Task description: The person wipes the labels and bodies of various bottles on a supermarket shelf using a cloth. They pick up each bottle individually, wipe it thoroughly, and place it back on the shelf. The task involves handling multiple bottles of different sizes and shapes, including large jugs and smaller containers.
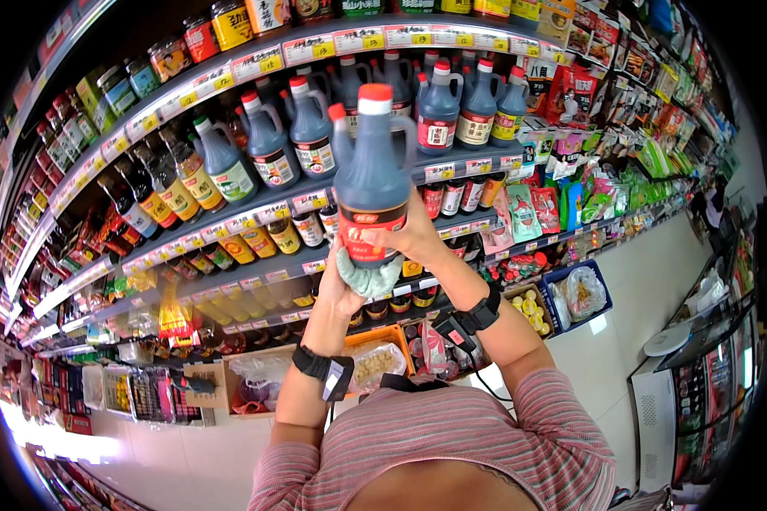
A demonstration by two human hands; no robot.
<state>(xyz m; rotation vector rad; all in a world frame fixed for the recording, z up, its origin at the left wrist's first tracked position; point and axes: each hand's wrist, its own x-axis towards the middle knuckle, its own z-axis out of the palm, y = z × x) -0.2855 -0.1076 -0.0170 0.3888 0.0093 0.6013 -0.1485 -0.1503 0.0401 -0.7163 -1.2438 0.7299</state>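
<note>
A large plastic jug bottle (372,172) of dark liquid, with a red cap, a side handle and a red label, is held upright in front of the shelves. My right hand (415,233) grips it from the right, the thumb lying across the label. Under the base, my left hand (340,287) holds a pale green cloth (371,276) that is bunched against the bottle's bottom. Similar jug bottles stand behind on the shelf, such as a red-labelled one (437,112) to the right and a white-labelled one (313,137) to the left.
Curved-looking shelf edges (230,225) with price tags run across the view. Glass sauce bottles (166,185) stand at left, and hanging packets (572,96) fill the right. Low down are an orange crate (397,333), a blue crate (604,281) and a carton of yellow items (546,300).
</note>
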